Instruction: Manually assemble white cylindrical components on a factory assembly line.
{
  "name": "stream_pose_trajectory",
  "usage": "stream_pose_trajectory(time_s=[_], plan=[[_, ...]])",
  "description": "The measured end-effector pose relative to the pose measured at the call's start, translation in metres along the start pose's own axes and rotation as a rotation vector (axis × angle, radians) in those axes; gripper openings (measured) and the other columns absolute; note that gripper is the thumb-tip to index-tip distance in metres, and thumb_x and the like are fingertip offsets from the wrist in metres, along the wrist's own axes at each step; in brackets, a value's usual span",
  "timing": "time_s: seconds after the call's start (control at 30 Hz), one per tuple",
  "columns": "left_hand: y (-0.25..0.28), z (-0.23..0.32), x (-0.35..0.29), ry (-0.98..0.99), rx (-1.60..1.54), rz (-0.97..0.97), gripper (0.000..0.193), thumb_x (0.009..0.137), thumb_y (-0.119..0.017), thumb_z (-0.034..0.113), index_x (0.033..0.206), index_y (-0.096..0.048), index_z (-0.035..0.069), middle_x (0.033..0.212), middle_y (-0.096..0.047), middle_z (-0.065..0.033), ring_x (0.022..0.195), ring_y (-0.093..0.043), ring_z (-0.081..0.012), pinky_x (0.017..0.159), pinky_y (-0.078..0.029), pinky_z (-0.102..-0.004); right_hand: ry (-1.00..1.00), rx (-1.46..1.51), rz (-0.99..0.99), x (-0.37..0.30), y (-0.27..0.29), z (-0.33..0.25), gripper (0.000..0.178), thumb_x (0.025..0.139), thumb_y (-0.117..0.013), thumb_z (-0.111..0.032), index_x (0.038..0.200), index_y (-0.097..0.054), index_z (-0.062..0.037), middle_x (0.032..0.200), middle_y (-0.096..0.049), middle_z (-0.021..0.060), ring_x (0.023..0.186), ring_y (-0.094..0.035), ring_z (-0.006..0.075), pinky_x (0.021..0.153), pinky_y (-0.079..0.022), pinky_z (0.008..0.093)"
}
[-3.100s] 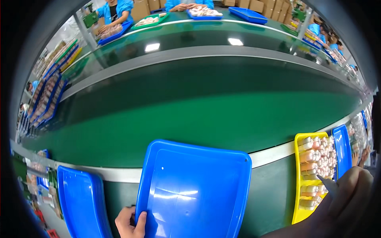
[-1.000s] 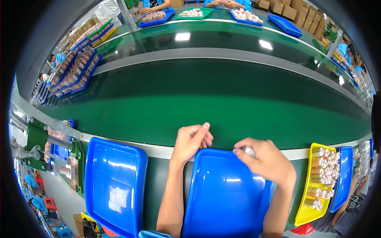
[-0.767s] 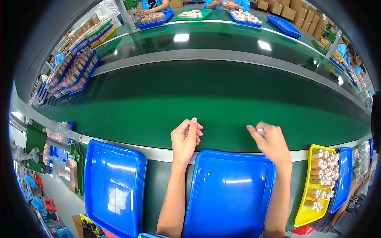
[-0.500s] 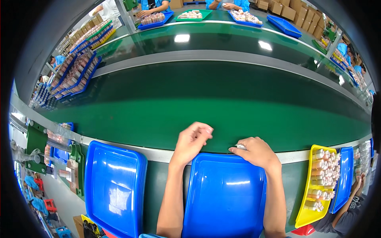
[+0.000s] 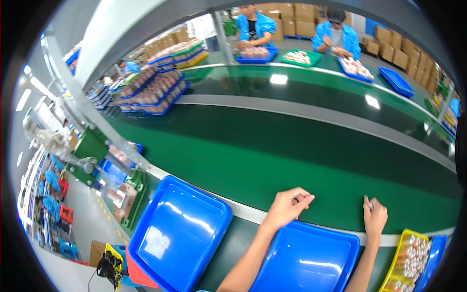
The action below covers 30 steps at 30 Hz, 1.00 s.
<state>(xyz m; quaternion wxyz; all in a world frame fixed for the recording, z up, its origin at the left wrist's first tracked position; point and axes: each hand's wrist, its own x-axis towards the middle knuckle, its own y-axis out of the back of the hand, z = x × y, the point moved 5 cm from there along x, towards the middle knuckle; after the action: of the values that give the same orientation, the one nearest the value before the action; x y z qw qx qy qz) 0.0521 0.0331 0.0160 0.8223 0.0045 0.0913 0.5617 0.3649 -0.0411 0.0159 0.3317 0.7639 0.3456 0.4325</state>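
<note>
My left hand hangs over the near side of the green conveyor belt, just beyond a blue tray. Its fingers are curled with thumb and fingertips together, and whatever may be between them is hidden. To its right, my right hand is closed around a small whitish piece that barely shows between the fingers, too small to name. The blue tray lies below and between my forearms, with nothing in it.
A second blue tray lies to the left, beside a green machine. On the right, a yellow tray holds many small bottles. Stacked filled trays stand far left. Two people in blue work across the belt.
The view has swung left and up, so the scene sits lower and further right. My hands are further apart, and the right hand has lifted from the tray's rim to over the belt.
</note>
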Motion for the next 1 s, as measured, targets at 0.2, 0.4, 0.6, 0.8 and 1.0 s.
stream_pose_trajectory(time_s=[0.2, 0.4, 0.6, 0.8, 1.0], plan=[[0.01, -0.006, -0.001, -0.181, -0.066, 0.259, 0.035, 0.103, -0.065, 0.03, 0.087, -0.072, 0.0, 0.067, -0.064, 0.0001, 0.058, -0.053, -0.0022, 0.052, -0.039, -0.022, -0.001, -0.068, 0.067, -0.001, -0.007, 0.003, 0.042, 0.097, -0.067, -0.027, 0.068, -0.053, 0.0, 0.06, -0.053, 0.0209, 0.057, -0.054, 0.0439, 0.054, -0.042, 0.0491], [0.012, -0.008, 0.0, -0.16, -0.073, 0.276, 0.037, 0.103, -0.064, 0.033, 0.086, -0.072, 0.001, 0.063, -0.061, 0.0006, 0.056, -0.048, -0.0015, 0.05, -0.035, -0.0228, -0.09, -0.116, 0.089, -0.002, -0.008, 0.02, 0.041, 0.098, -0.065, -0.028, 0.071, -0.054, 0.0006, 0.065, -0.057, 0.0217, 0.061, -0.057, 0.0446, 0.057, -0.045, 0.0489], [0.016, -0.006, -0.002, -0.285, -0.05, 0.366, 0.026, 0.101, -0.066, 0.023, 0.096, -0.071, -0.002, 0.085, -0.073, -0.0071, 0.079, -0.07, -0.0139, 0.073, -0.055, -0.0285, -0.159, -0.163, 0.116, -0.003, -0.004, 0.031, 0.039, 0.098, -0.065, -0.029, 0.072, -0.056, -0.0008, 0.068, -0.061, 0.0216, 0.064, -0.061, 0.045, 0.058, -0.047, 0.0505], [0.014, -0.021, 0.005, -0.266, -0.142, 0.231, 0.022, 0.103, -0.063, 0.018, 0.106, -0.069, -0.002, 0.099, -0.074, -0.0088, 0.091, -0.07, -0.0156, 0.083, -0.056, -0.03, -0.103, -0.211, 0.163, -0.003, 0.0, 0.026, 0.035, 0.096, -0.066, -0.027, 0.071, -0.058, -0.0022, 0.07, -0.063, 0.0207, 0.066, -0.063, 0.0442, 0.058, -0.047, 0.052], [0.01, -0.018, 0.004, -0.22, -0.211, 0.233, 0.02, 0.102, -0.062, 0.018, 0.101, -0.07, 0.0, 0.091, -0.071, -0.0077, 0.076, -0.064, -0.0108, 0.071, -0.054, -0.0267, -0.126, -0.186, 0.186, -0.004, -0.001, 0.036, 0.033, 0.092, -0.07, -0.026, 0.071, -0.061, -0.0029, 0.074, -0.064, 0.0192, 0.068, -0.064, 0.0426, 0.06, -0.048, 0.0525]])
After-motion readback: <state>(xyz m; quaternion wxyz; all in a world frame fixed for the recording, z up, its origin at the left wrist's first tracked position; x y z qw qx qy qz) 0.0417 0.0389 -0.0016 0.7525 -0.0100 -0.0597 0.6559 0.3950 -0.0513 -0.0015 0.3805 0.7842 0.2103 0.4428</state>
